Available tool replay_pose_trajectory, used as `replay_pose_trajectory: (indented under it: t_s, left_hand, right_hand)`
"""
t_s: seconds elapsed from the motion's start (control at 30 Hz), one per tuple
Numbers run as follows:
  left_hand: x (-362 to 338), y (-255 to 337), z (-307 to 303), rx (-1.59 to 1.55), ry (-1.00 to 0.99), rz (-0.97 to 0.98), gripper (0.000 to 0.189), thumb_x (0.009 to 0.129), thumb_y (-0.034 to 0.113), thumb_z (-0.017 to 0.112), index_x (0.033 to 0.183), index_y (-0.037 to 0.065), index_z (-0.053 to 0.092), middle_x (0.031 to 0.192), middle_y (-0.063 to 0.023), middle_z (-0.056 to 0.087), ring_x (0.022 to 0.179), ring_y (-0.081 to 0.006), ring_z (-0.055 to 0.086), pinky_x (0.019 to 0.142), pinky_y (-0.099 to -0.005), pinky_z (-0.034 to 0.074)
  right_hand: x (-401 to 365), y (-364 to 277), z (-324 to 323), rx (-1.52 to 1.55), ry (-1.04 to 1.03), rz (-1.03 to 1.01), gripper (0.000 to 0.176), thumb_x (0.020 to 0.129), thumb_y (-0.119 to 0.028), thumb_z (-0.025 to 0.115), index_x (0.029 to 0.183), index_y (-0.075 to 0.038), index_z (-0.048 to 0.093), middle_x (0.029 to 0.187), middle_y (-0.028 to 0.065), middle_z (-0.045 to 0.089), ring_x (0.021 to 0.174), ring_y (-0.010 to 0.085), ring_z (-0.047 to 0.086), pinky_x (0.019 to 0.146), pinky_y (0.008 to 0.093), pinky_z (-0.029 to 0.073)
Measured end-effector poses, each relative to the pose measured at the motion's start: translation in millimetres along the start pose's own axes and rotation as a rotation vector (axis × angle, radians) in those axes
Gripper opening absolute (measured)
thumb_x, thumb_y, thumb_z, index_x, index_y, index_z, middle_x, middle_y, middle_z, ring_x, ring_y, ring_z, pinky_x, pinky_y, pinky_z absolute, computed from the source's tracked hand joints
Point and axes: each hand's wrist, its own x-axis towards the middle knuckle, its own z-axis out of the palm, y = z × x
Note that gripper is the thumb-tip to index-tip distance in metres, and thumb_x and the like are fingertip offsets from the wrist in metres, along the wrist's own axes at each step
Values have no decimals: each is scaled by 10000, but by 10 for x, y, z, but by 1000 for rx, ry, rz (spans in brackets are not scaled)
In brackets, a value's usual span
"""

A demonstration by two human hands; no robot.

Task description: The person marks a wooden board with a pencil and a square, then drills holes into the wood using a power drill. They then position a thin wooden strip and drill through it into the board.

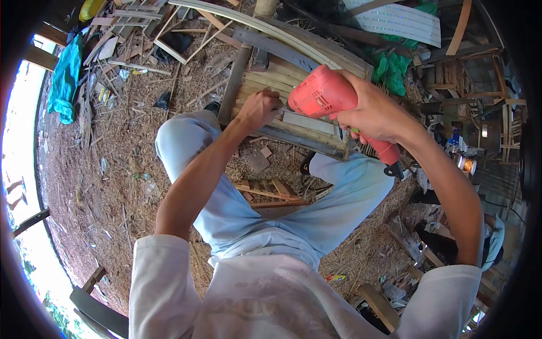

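Note:
A red power drill [324,93] is gripped by my right hand [370,107], fingers wrapped round its handle. Its body points left, toward my left hand [259,108]. The fingers of that hand are curled together close to the drill's front end; what they pinch, if anything, is hidden. Below both hands stands a low wooden bench [251,85] with a slatted top, between my knees. On the slats, under the drill, lies a pale flat strip [307,123]. The drill's tip is out of sight behind my fingers.
A long curved wooden piece [226,12] crosses beyond the bench. Scrap wood [132,22] is heaped at upper left, near a teal sack [65,82]. Shavings cover the ground. A white panel [395,24] and green plastic [389,73] lie at upper right. A copper-coloured spool [467,165] sits at right.

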Motion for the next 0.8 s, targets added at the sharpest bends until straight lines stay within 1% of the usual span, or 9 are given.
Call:
replay_pose_trajectory:
  t_s: [0.17, 0.23, 0.3, 0.37, 0.43, 0.5, 0.67, 0.73, 0.8]
  left_hand:
    - [-5, 28, -2, 30, 12, -17, 127, 701, 124, 675, 812, 95, 729, 875, -22, 669, 924, -261, 619, 781, -379, 540]
    - [-2, 8, 23, 39, 26, -5, 119, 701, 125, 677, 805, 95, 727, 872, -23, 666, 923, -261, 619, 779, -378, 541]
    - [-14, -9, 41, 20, 72, 33, 153, 697, 162, 719, 825, 81, 699, 794, -41, 619, 847, -270, 602, 709, -404, 532]
    - [-13, -24, 68, 20, 71, 38, 151, 697, 163, 720, 823, 83, 698, 790, -40, 618, 847, -269, 602, 708, -400, 532]
    - [-15, -4, 41, 22, 69, 36, 149, 698, 165, 721, 822, 85, 697, 785, -39, 617, 846, -268, 602, 707, -397, 532]
    - [-6, 18, 31, 32, 4, -41, 105, 697, 143, 692, 787, 102, 727, 861, -22, 656, 910, -262, 621, 767, -383, 538]
    - [-24, 21, -5, 24, -3, -15, 123, 711, 181, 717, 809, 107, 718, 850, -20, 654, 896, -264, 615, 744, -394, 536]
    - [9, -1, -13, 8, 7, 19, 149, 720, 197, 732, 837, 108, 710, 838, -24, 652, 876, -268, 609, 724, -399, 534]
    - [9, 20, -2, 56, 12, -9, 163, 726, 217, 742, 841, 105, 713, 869, -18, 661, 896, -273, 613, 736, -400, 537]
  right_hand:
    - [47, 82, 13, 22, 0, -31, 612, 761, -39, 581, 1352, -62, 424, 751, 66, 607, 560, 126, 570, 484, 299, 485]
    - [58, 94, 29, 62, 12, -60, 522, 754, -34, 593, 1258, -38, 455, 712, 95, 588, 511, 158, 566, 426, 330, 465]
    - [51, 89, 46, 58, 19, -58, 519, 752, -35, 594, 1253, -38, 457, 709, 95, 585, 511, 158, 565, 424, 330, 464]
    - [46, 83, 46, 49, 17, -55, 516, 750, -35, 595, 1249, -38, 460, 705, 94, 581, 510, 159, 565, 422, 330, 462]
    - [62, 75, 55, 41, 16, -37, 529, 750, -39, 596, 1261, -38, 458, 701, 94, 577, 508, 159, 564, 420, 329, 460]
    - [59, 64, 52, 34, 14, -46, 541, 751, -42, 594, 1273, -36, 454, 701, 93, 577, 507, 159, 563, 420, 329, 459]
    - [115, 150, 74, 49, -13, -83, 593, 755, -56, 590, 1326, -32, 432, 712, 91, 585, 504, 158, 561, 423, 332, 462]
    - [78, 21, -13, 12, -14, -16, 614, 758, -62, 584, 1349, -26, 420, 735, 90, 597, 522, 154, 571, 442, 329, 477]
    - [97, -6, -82, -3, -42, -26, 637, 769, -64, 577, 1380, -44, 398, 762, 84, 608, 544, 141, 578, 460, 310, 488]
